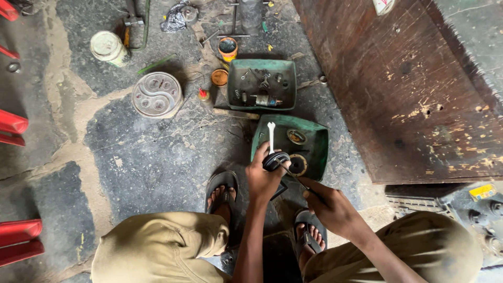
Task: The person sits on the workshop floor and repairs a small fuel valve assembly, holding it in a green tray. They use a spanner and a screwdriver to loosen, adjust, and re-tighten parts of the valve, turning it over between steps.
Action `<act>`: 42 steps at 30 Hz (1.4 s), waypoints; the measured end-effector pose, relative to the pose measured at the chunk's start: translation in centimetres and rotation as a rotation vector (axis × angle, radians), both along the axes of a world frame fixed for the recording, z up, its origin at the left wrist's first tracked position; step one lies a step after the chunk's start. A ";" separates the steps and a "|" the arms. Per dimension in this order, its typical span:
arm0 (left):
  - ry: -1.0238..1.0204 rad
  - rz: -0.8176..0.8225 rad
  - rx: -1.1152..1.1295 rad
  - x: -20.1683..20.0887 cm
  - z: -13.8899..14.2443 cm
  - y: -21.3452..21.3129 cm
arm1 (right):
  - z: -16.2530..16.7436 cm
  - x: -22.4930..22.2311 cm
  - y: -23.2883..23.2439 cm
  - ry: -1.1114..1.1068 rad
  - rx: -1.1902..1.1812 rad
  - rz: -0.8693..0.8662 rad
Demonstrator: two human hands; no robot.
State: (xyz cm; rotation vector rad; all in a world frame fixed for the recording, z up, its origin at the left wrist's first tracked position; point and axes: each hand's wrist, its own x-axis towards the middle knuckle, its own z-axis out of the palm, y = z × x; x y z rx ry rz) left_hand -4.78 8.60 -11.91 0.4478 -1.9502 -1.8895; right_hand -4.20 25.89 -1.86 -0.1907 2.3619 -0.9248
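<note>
Your right hand closes on a thin tool, its tip against the dark round part that your left hand grips to keep it steady, just above the green tray. Farther away, a second tray keeps small parts together.

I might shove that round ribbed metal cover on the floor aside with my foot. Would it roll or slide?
The round metal cover lies flat on the floor, so it would probably slide rather than roll. It looks like cast metal with ribs, so likely stiff and fairly heavy for its size. The rough, gritty floor would probably make it scrape and drag.
</note>
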 end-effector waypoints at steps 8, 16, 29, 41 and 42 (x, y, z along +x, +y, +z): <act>0.000 0.066 -0.137 0.0 -0.6 0.4 | -0.3 -0.2 0.0 -0.047 0.029 0.021; 0.084 0.032 -0.228 0.2 -1.7 0.4 | -2.3 -0.8 1.0 -0.264 -0.177 -0.147; 0.041 0.043 -0.047 -0.2 -5.0 1.0 | -3.1 -0.5 1.0 -0.305 -0.212 -0.199; 0.162 0.387 -0.330 -0.2 -4.2 1.2 | -5.6 0.0 0.3 -0.260 -0.271 -0.137; 0.189 0.396 -0.372 -0.3 -4.2 1.2 | -5.7 -0.1 0.2 -0.311 -0.295 -0.185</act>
